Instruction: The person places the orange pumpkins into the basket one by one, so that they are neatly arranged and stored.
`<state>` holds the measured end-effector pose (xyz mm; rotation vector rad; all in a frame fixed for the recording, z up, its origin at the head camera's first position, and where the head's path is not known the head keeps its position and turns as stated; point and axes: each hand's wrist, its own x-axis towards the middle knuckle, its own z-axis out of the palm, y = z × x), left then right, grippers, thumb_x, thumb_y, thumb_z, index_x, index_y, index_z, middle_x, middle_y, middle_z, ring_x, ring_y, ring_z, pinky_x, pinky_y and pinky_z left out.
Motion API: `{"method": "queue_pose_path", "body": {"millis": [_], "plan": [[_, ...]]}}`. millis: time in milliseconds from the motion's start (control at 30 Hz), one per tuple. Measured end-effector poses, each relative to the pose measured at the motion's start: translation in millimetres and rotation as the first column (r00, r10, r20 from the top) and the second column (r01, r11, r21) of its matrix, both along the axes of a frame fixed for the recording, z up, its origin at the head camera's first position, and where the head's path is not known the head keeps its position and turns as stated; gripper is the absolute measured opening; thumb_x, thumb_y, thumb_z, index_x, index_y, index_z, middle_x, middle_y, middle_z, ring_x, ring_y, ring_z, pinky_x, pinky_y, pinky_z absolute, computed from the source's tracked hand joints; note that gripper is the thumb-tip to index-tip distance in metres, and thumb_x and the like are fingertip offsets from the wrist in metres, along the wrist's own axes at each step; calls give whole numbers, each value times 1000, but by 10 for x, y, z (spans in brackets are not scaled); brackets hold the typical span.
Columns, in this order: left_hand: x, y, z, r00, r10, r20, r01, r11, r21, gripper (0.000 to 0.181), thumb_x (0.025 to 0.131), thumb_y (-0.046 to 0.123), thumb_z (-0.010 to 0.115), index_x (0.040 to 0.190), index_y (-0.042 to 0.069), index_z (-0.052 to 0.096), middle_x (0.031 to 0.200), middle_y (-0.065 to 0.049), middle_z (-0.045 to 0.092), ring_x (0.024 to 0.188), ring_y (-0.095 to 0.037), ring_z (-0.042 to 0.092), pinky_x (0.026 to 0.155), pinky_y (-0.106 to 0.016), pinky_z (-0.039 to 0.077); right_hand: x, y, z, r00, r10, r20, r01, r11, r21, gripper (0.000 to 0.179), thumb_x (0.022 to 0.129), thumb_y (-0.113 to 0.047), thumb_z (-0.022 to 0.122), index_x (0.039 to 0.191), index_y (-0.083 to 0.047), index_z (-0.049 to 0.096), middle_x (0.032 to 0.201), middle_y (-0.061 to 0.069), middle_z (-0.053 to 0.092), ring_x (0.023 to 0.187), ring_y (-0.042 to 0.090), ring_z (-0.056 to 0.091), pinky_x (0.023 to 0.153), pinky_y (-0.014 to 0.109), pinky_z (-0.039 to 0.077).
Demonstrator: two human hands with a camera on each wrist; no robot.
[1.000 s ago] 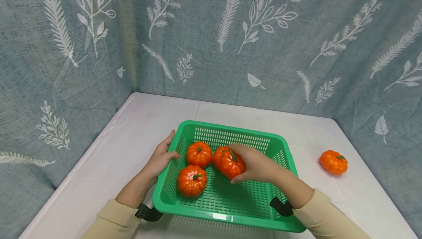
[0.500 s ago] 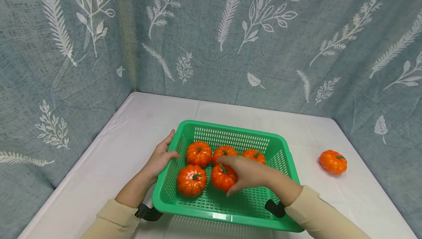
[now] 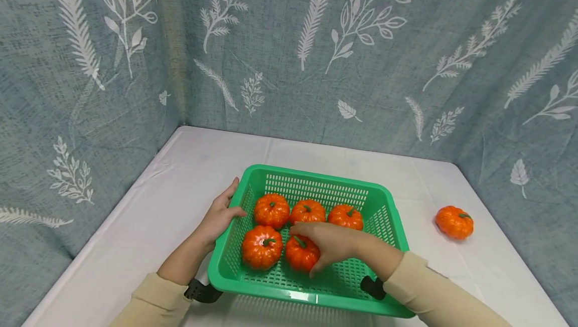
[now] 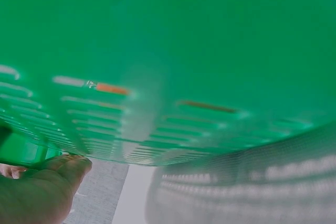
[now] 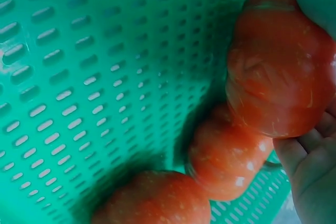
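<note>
A green plastic basket [image 3: 316,175] with slotted walls stands on the table. My left hand [image 3: 219,221] holds its left rim, thumb over the edge and fingers outside; the left wrist view shows the basket wall [image 4: 210,35] close up with the hand [image 4: 44,192] against it. Inside the basket, my right hand [image 3: 331,241] grips an orange toy pumpkin [image 3: 300,254] with a green stem, fingers across its top and thumb at its near side. Pumpkins at back left [image 3: 272,210], back middle [image 3: 308,211] and back right [image 3: 345,216] form a row. Another pumpkin [image 3: 262,248] lies front left.
One more pumpkin [image 3: 454,222] lies on the white-covered table [image 3: 217,151], right of the basket. Blue-grey curtains [image 3: 280,91] with white leaf prints hang behind and at both sides.
My right hand has carried its pumpkin left and toward me, from over the back row into the front row beside the front-left one. The back-right pumpkin has come into view. My left hand stays put.
</note>
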<state>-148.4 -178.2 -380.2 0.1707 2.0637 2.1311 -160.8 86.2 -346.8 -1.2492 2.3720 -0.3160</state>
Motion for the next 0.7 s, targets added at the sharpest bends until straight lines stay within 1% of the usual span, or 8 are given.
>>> {"method": "queue_pose_path", "body": {"millis": [233,433,533,700], "plan": [[-2,3,-3,1000,2,-3,-2,1000,-5,87,80,-7,44,147,13,-6,154,-11,7,136,-33,21,100,-47,38,-4,-36,-45,999,44,-30,-43,999,28,80,64,-27,81,132,-8,43,136,2,46,130,20,39,108,31,34],[-3,5,-1,1000,3,4,-3,1000,-3,87,80,-7,44,148,14,-6,154,-11,6,136,-34,21,99,-47,39,2,-50,-53,998,44,-38,-42,998,53,82,65,-26,81,134,-9,42,140,4,42,135,21,31,109,32,32],[-3,4,1,1000,1,6,-1,1000,3,87,80,-7,44,148,14,-6,154,-11,6,136,-34,20,99,-48,39,9,-43,-49,998,40,-45,-37,997,71,83,66,-27,80,136,-10,40,144,6,36,137,21,27,110,33,31],[-5,3,-4,1000,1,6,-1,1000,8,87,80,-7,44,148,14,-6,154,-11,6,136,-34,21,99,-47,39,26,-37,-21,999,33,-28,-31,995,92,81,68,-24,79,138,-11,40,149,8,28,138,21,23,108,33,35]]}}
